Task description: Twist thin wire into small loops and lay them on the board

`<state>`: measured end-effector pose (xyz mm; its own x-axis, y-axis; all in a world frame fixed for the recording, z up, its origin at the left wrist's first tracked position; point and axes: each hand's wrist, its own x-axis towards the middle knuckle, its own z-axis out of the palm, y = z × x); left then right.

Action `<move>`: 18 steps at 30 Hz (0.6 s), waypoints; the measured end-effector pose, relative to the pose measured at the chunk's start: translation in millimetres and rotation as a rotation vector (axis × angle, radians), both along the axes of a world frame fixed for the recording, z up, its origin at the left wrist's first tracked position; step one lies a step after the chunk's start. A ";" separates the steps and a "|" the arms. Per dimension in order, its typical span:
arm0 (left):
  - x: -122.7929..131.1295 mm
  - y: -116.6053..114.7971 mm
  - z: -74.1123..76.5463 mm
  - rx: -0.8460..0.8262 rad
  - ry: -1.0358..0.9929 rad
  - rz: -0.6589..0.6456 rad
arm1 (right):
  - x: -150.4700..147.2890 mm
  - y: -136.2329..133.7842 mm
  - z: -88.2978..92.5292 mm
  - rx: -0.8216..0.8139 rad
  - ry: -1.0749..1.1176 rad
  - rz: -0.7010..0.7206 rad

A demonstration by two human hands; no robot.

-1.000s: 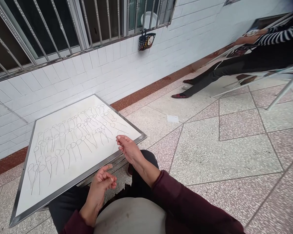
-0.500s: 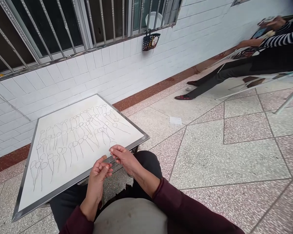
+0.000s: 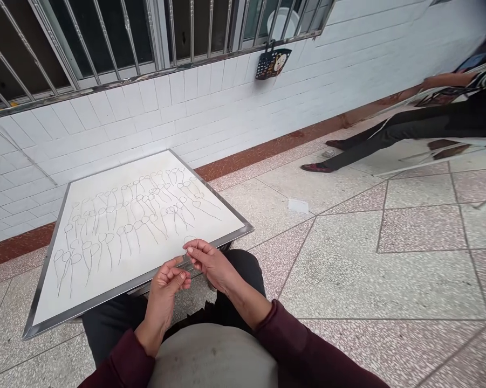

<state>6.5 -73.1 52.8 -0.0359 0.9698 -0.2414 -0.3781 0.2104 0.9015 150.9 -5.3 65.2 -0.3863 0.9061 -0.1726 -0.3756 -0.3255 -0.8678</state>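
Observation:
My right hand (image 3: 210,265) pinches a thin looped wire (image 3: 190,237) between thumb and forefinger, with the small loop standing up past the fingertips. Just to its left and lower, my left hand (image 3: 168,283) is closed in a pinch of thumb and fingers. The wire's tail seems to run down to that pinch, but it is too thin to follow clearly. Both hands are above the near edge of a white board (image 3: 145,269) with a metal frame. Several rows of similar looped wires (image 3: 105,237) with long tails lie spread across it.
The board stands against a white tiled wall (image 3: 145,124) below a barred window (image 3: 117,37). A small dark basket (image 3: 272,63) hangs from the bars. On the tiled floor lies a white paper (image 3: 298,205). At the right sits another person, with legs (image 3: 392,126) stretched out.
The view has swung slightly left, so the wall, basket and other person appear further right. My hands have come a little closer together, still pinching.

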 end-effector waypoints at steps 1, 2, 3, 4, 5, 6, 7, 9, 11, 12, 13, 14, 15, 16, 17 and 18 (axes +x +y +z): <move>0.0 -0.7 0.1 -0.005 -0.004 -0.002 | -0.9 -0.5 0.0 0.003 -0.013 -0.004; -0.1 -1.2 0.1 -0.007 -0.011 0.000 | -1.9 -1.0 -0.2 0.007 -0.027 -0.007; -0.3 -1.6 0.0 -0.007 -0.021 0.004 | -3.1 -1.5 -0.5 0.014 -0.041 -0.005; -0.7 -1.8 -0.1 -0.006 -0.032 0.010 | -4.4 -1.9 -0.8 0.023 -0.055 0.000; -1.2 -1.8 -0.2 -0.007 -0.043 0.017 | -5.8 -2.3 -1.2 0.033 -0.069 0.008; -1.9 -1.7 -0.3 -0.009 -0.052 0.025 | -7.2 -2.7 -1.6 0.043 -0.082 0.018; -2.8 -1.5 -0.4 -0.015 -0.059 0.034 | -8.6 -3.1 -1.9 0.052 -0.094 0.026; -4.9 -1.0 -0.7 -0.023 -0.063 0.057 | -11.0 -3.9 -2.4 0.073 -0.120 0.039; -7.2 -0.3 -1.0 -0.015 -0.057 0.093 | -13.2 -5.0 -2.8 0.108 -0.152 0.047; -8.2 0.1 -1.1 -0.004 -0.054 0.113 | -14.3 -5.7 -3.0 0.127 -0.173 0.050; -9.1 0.6 -1.1 0.010 -0.053 0.133 | -15.4 -6.4 -3.3 0.147 -0.196 0.053; -9.9 1.0 -1.1 0.023 -0.056 0.149 | -16.7 -7.2 -3.6 0.164 -0.221 0.057; -10.5 1.3 -0.9 0.036 -0.062 0.161 | -17.9 -8.0 -3.8 0.177 -0.245 0.064; -11.0 1.5 -0.5 0.044 -0.069 0.165 | -19.2 -8.7 -4.0 0.186 -0.266 0.073; -11.5 1.5 -0.1 0.049 -0.074 0.163 | -20.4 -9.5 -4.1 0.192 -0.278 0.081; -11.8 1.3 0.5 0.049 -0.077 0.156 | -21.4 -10.1 -3.9 0.194 -0.283 0.087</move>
